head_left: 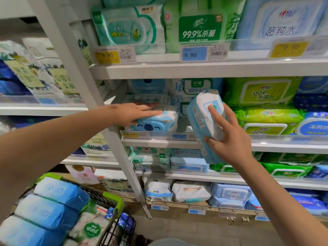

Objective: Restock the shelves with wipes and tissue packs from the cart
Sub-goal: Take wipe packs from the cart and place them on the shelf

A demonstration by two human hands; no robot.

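**Blue pack going up, many more to go**

Blue and white soft plastic wipes pack (200, 114) is in our right hand (229, 137). Our fingers and thumb are wrapped round it. It stands tall on its end, tipped a bit. It is up in front of the white metal shelf (159, 142), not on it yet.

Our left hand (140, 112) is flat, with straight fingers. It rests on top of a white and blue soft pack with a koala face (154, 125). That pack already sits on the shelf.

Our two hands are apart, and between them the shelf has a bare spot. We think the pack in our right hand is meant to go there, but we cannot be sure.

So how far are we? We think we are only part way. The shelves around our hands look quite full, with green packs (262, 91) just past our right hand.

But below our left arm, the black wire cart with green handles (115, 206) holds a lot. We see three big blue soft packs (58, 192) stacked in it. A white pack with a green round label (92, 228) lies beside them.

What is left: set this pack down, then reach down to the cart for the rest. We cannot tell how many packs lie deeper in the cart.
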